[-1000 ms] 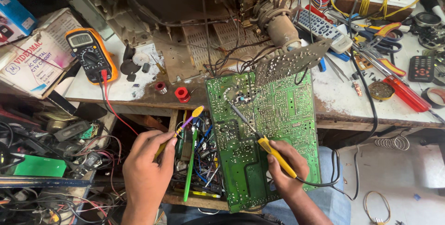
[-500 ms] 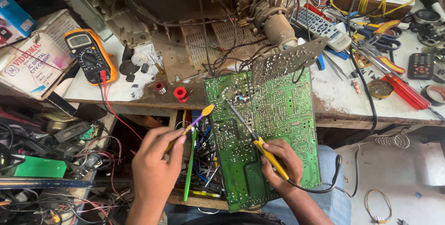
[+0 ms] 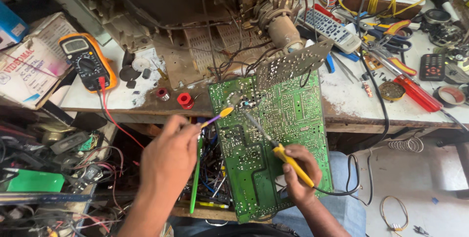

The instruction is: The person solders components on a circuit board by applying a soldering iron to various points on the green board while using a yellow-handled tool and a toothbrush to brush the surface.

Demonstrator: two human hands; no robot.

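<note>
Against the desk's front edge, near its middle: green circuit board (image 3: 273, 139), solder side up, tilted, its top end resting on the desk and its lower end reaching toward the person's lap. Right hand (image 3: 299, 174): fingers closed around the yellow handle of a soldering iron (image 3: 273, 144), tip on the board's upper left part. Left hand (image 3: 168, 156): fingertips pinching a thin purple-and-yellow tool (image 3: 217, 116), its yellow end at the board's left edge. Left end of desk: orange multimeter (image 3: 87, 61). Right end: red-handled screwdriver (image 3: 413, 90), remote control (image 3: 328, 27).
</note>
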